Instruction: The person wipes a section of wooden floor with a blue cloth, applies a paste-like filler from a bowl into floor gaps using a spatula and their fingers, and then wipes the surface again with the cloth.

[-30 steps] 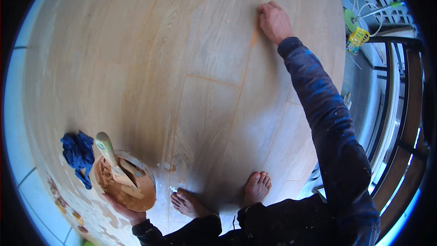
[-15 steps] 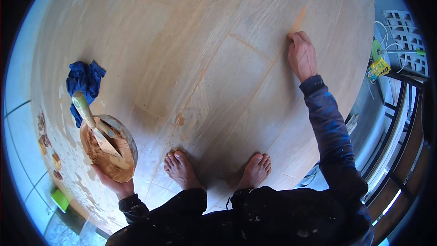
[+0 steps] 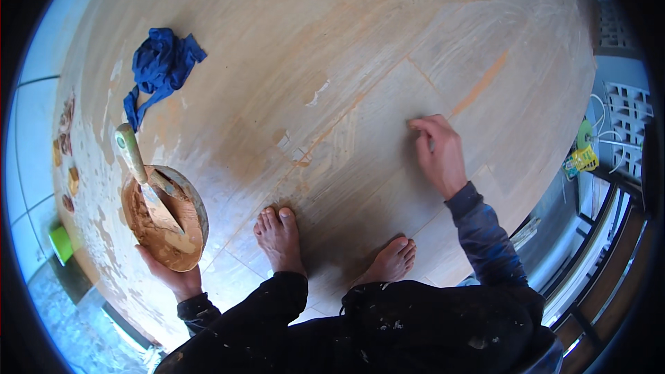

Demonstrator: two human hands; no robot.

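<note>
Right hand (image 3: 441, 156) nearer feet (image 3: 280, 241), smeared tan floor (image 3: 312, 34), pale tiles (image 3: 34, 121)

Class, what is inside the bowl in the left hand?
Inside the bowl are brown paste and a trowel, its handle jutting over the rim; a second tool may lie beside it. Paste covers the bowl's bottom, and the trowel's blade hides whatever is beneath.
</note>
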